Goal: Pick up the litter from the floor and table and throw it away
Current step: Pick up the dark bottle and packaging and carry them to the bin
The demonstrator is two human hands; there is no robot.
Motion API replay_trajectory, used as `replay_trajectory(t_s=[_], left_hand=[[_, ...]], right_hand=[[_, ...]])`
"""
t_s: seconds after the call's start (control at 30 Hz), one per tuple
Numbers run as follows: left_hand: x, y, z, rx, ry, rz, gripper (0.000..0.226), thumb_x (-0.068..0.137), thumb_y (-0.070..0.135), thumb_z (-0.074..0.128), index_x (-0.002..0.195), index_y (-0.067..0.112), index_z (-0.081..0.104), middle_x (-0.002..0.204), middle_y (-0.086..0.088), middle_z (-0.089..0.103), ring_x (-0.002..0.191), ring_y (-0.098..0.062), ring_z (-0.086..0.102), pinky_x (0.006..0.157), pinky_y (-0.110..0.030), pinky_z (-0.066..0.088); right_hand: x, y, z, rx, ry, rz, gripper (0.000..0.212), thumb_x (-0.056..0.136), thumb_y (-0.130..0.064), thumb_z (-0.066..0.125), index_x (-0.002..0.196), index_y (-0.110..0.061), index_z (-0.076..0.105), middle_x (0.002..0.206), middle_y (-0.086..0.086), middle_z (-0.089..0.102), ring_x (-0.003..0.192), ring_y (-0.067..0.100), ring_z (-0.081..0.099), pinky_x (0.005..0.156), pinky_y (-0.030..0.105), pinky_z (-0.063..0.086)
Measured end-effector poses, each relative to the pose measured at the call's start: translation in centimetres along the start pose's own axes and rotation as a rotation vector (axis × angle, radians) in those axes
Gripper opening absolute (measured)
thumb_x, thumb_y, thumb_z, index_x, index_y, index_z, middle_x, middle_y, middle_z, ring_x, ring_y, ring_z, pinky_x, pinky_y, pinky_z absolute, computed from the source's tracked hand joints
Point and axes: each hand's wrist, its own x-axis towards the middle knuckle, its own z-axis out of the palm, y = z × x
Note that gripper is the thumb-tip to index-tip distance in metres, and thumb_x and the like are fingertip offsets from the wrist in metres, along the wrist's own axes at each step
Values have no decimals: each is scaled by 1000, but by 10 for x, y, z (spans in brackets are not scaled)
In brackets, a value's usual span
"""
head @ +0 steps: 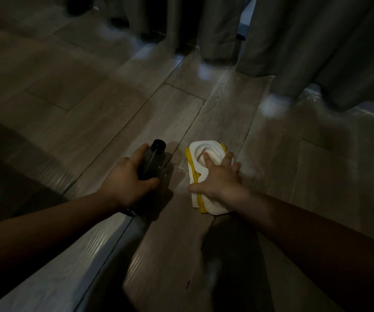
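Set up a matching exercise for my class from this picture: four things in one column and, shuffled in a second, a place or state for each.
Column one:
1 left hand
2 right hand
3 packet
4 curtains

Column two:
A white and yellow, lying on the floor
B grips the black-capped bottle
C hang at the top of the view
D fingers spread on the packet

Pairs: 1-B; 2-D; 3-A; 4-C

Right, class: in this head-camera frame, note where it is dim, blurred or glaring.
Head view: dim overall, darkest at the corners; floor blurred along the bottom edge; pale glare patches below the curtains; the white and yellow packet under the right hand is brightest; the dark bottle in the left hand fades into shadow.
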Motion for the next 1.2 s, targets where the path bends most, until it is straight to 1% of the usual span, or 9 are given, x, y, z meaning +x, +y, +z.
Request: replay_trajectory(t_s=[0.17,0.47,0.6,0.67,0.83,0.97,1.07,1.13,1.2], left_hand=[[2,-4,-1,18,15,-5,88,82,35,67,149,38,10,134,-12,46,95,-13,46,61,-13,33],[0,-9,-1,-3,33,-6,89,81,36,68,149,40,11,135,-11,45,98,-13,46,74,-24,40],[-1,-8,-2,1,39,-8,89,81,35,68,149,39,12,137,-10,44,97,-11,45,68,-16,36],[-4,-7,-4,-8,36,-3,88,82,34,68,149,38,12,137,-10,43,97,-12,45,64,-13,36],[-12,3,-11,-33,54,5,87,82,31,69,149,36,14,136,-10,46,102,-15,49,79,-26,41],[-20,19,-25,-91,66,40,86,81,28,69,149,35,17,131,-6,48,105,-18,52,84,-31,47],[-21,38,-41,-61,88,75,85,82,28,67,150,34,16,118,-1,48,87,-11,52,68,-19,42],[-20,55,-56,-44,116,118,84,83,29,66,150,34,15,112,4,46,77,-4,48,58,-9,36],[-19,74,-75,-72,153,151,84,81,32,65,149,38,15,117,5,44,84,-7,50,60,-9,36]], right_hand=[[0,0,2,-7,22,-22,114,64,-68,70,148,-45,-4,153,21,-23,141,48,-2,106,60,30],[3,-1,3,-65,81,-40,107,65,-64,69,150,-37,10,149,26,-1,132,47,24,102,51,39],[1,5,-1,3,110,-72,102,65,-61,71,149,-38,19,143,18,14,125,40,36,101,44,42],[-1,9,-4,70,127,-89,98,65,-59,72,148,-39,23,142,15,20,124,37,39,99,39,43],[-10,15,-29,480,166,-132,79,69,-46,71,141,-40,39,138,8,43,120,27,50,98,34,44],[-37,15,-62,836,168,-228,39,77,-27,67,111,-42,59,93,-20,63,89,2,62,66,18,47],[-56,12,-90,945,187,-293,29,78,-23,65,87,-50,58,79,-23,65,73,-7,65,51,7,47],[-67,8,-112,984,238,-347,32,73,-23,64,91,-49,57,81,-22,67,75,-6,65,53,8,48],[-75,1,-135,1024,303,-396,38,75,-18,65,99,-47,57,85,-24,68,76,-1,67,54,10,50]])
